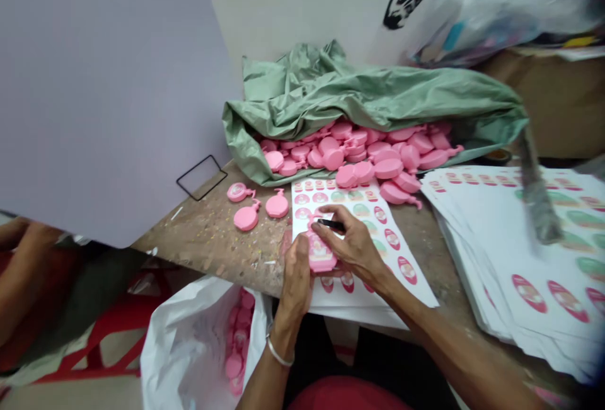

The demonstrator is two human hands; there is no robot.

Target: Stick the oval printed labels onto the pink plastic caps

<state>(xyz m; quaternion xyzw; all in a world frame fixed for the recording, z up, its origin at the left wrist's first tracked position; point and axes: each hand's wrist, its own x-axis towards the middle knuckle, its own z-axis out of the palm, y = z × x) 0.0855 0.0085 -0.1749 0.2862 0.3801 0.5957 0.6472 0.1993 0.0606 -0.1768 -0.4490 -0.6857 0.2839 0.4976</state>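
Observation:
My left hand (297,273) is wrapped round the left side of a pink plastic piece (322,255) with a label on its face. Over its upper right, my right hand (352,240) pinches a small black tool (331,225). Both hands are above a sheet of round and oval stickers (371,252) in pink and green. Left of the sheet, three pink pieces (276,205) lie on the worktable. Behind, a green bag (378,98) lies open with a heap of pink pieces (387,167) spilling from its mouth.
A stack of sticker sheets (501,252) stands at the right. Below the table's left edge hangs a white bag (179,334) holding pink pieces. A large pale panel (104,82) blocks the left side. Another person's arm (28,271) shows at far left, near a red stool (118,322).

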